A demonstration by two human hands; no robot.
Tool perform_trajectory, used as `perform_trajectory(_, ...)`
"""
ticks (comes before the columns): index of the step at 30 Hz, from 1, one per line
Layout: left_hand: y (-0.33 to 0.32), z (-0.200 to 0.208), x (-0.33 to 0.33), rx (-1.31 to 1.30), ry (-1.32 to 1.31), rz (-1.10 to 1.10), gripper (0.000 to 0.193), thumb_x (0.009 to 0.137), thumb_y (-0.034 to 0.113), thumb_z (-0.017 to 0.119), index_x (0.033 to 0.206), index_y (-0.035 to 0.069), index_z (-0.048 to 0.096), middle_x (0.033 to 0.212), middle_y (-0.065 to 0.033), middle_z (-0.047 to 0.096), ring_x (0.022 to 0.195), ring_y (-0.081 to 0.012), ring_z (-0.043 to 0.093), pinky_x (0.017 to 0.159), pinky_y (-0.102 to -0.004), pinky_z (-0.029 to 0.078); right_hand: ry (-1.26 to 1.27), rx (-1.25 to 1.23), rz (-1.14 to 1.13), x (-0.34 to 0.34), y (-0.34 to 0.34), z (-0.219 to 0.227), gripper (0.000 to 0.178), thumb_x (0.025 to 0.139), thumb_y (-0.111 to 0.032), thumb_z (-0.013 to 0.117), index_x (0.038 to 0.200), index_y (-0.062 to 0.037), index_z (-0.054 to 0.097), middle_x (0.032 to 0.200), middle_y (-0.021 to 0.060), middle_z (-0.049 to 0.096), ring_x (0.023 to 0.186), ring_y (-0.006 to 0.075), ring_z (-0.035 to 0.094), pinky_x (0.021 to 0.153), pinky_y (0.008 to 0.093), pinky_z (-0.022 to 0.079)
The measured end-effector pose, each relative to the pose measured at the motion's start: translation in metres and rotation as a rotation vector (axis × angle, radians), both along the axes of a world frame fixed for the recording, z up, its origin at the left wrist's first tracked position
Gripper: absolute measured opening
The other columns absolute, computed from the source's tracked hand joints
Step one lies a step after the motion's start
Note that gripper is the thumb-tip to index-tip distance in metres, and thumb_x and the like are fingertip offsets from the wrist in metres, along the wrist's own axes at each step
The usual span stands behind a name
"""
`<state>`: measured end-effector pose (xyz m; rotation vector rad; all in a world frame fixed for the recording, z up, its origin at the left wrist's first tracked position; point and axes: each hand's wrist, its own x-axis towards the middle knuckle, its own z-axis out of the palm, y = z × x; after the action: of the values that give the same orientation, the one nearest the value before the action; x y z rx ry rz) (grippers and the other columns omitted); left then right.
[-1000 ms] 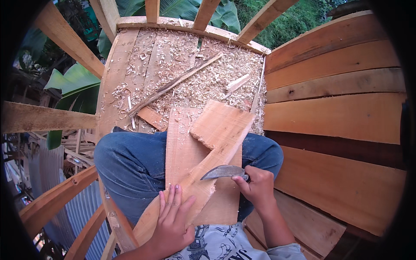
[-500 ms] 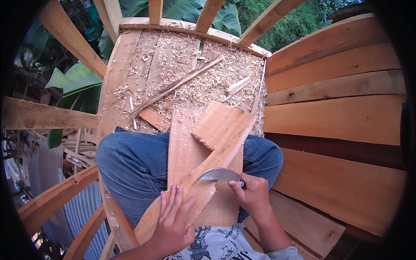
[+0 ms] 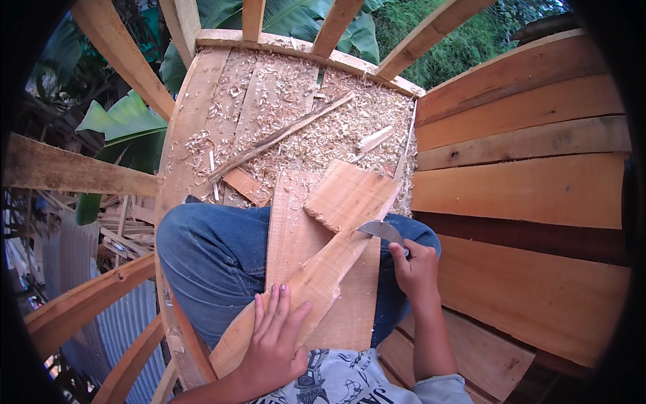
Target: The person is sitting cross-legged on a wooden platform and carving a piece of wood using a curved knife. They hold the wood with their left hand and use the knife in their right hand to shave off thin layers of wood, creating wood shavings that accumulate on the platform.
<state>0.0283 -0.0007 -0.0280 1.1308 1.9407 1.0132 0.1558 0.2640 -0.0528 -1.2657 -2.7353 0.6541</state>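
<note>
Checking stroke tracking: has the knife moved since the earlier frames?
Yes: the knife, in the right hand, has moved forward and to the right, nearer the stick lying on the floor.

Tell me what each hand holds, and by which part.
The right hand holds the knife by its handle. The left hand grips nothing; it rests palm down on the upper board.

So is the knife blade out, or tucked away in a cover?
Out. The knife shows bare, curved grey metal beyond the right hand, with no cover on it, its tip at the wooden board.
</note>
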Motion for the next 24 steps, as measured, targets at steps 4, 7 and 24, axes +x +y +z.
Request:
perform_trajectory(4,0.000,-0.001,0.001,0.002,0.009,0.003,0.067,0.067,0.004,0.058,0.133,-0.003,0.048,0.143,-0.0414,0.030,0.136,-0.0551,0.028,0.110,-0.0662,0.018,0.010,-0.175,0.119,-0.007,-0.040,0.023,0.042,0.088,-0.039,0.067,0.070,-0.0011,0.062,0.060,0.0195,0.058,0.059,0.0382,0.061,0.053,0.0434,0.046)
perform_trajectory(7,0.001,0.001,0.002,0.004,0.003,0.004,0.067,0.067,0.003,0.058,0.132,-0.003,0.048,0.143,-0.0413,0.030,0.137,-0.0548,0.028,0.110,-0.0662,0.017,0.025,-0.041,0.211,-0.006,-0.030,0.018,0.041,0.088,-0.039,0.067,0.071,-0.0022,0.060,0.062,0.0172,0.060,0.058,0.0364,0.061,0.052,0.0422,0.046)
perform_trajectory(24,0.002,-0.001,0.001,0.005,0.007,-0.015,0.066,0.067,0.003,0.059,0.132,-0.004,0.047,0.143,-0.0423,0.028,0.137,-0.0558,0.025,0.110,-0.0675,0.016,0.149,-0.159,0.003,-0.006,-0.015,-0.004,0.043,0.089,-0.038,0.066,0.066,-0.0021,0.056,0.058,0.0191,0.055,0.057,0.0384,0.059,0.049,0.0428,0.044)
